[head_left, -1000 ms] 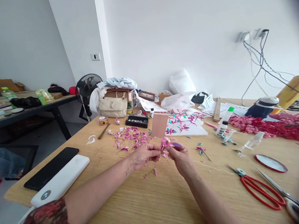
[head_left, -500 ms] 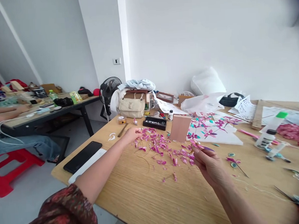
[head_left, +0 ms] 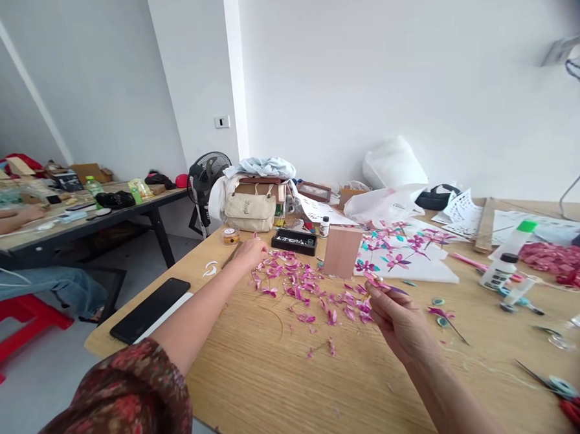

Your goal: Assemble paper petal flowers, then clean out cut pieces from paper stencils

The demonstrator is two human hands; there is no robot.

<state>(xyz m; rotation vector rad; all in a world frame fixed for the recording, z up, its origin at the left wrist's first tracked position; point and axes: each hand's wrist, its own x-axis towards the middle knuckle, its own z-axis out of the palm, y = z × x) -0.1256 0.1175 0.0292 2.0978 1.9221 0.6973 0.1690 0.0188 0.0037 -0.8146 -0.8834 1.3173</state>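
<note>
My left hand [head_left: 252, 252] reaches over the far left edge of the scattered petals, its fingers drawn together at a small pink petal [head_left: 255, 235]; the grip itself is partly hidden. Between the thumb and fingers of my right hand [head_left: 396, 308], a pink and purple artificial flower [head_left: 384, 285] is pinched, its purple petal pointing right. Loose pink petals [head_left: 300, 278] lie spread on the wooden table [head_left: 289, 392] between both hands. Behind them stands a flat brownish-pink block [head_left: 343, 252]. Finished flowers [head_left: 398, 260] with teal leaves rest on a white sheet [head_left: 433, 271].
A black phone [head_left: 151, 308] lies beside my left forearm. Beyond the petals are a black tray [head_left: 294, 241], a small jar [head_left: 231, 236] and a beige handbag [head_left: 251, 211]. To the right are a glue bottle [head_left: 500, 272] and scissors [head_left: 556, 387]. Another person sits at the left table.
My left hand has moved slightly away from me, up to the small petal beyond the pile. My right hand keeps the flower in nearly the same place. The view has shifted slightly right.
</note>
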